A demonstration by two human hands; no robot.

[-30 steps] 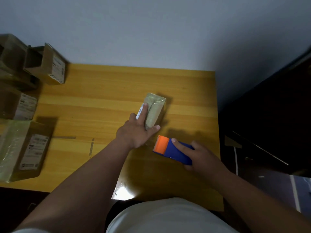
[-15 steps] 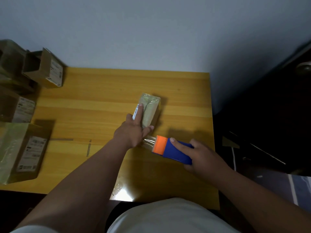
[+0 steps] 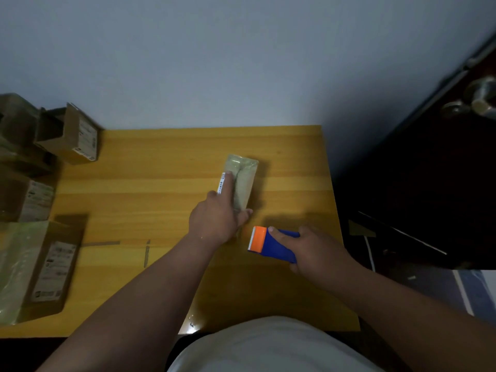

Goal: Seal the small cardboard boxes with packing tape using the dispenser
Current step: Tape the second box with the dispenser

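On the yellow table (image 3: 166, 167), mid-surface, small taped box (image 3: 245, 181), pinned under left hand (image 3: 214, 221), forefinger straight along the top, thumb at the near end. Just right of it, apart, blue-and-orange dispenser (image 3: 271, 245), clasped in right hand (image 3: 319, 251). Best now: press loose tape flat over the near edge, rub out bubbles, hold box steady.

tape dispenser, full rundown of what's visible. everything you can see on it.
The tape dispenser is a handheld tool with a blue body and an orange front end carrying a pale serrated cutting edge. It looks like plastic. It sits low over the near right part of the wooden table, toothed end pointing left toward the small taped box but apart from it. The right hand grips its body, one fingertip near the orange part. The tape roll is not visible.
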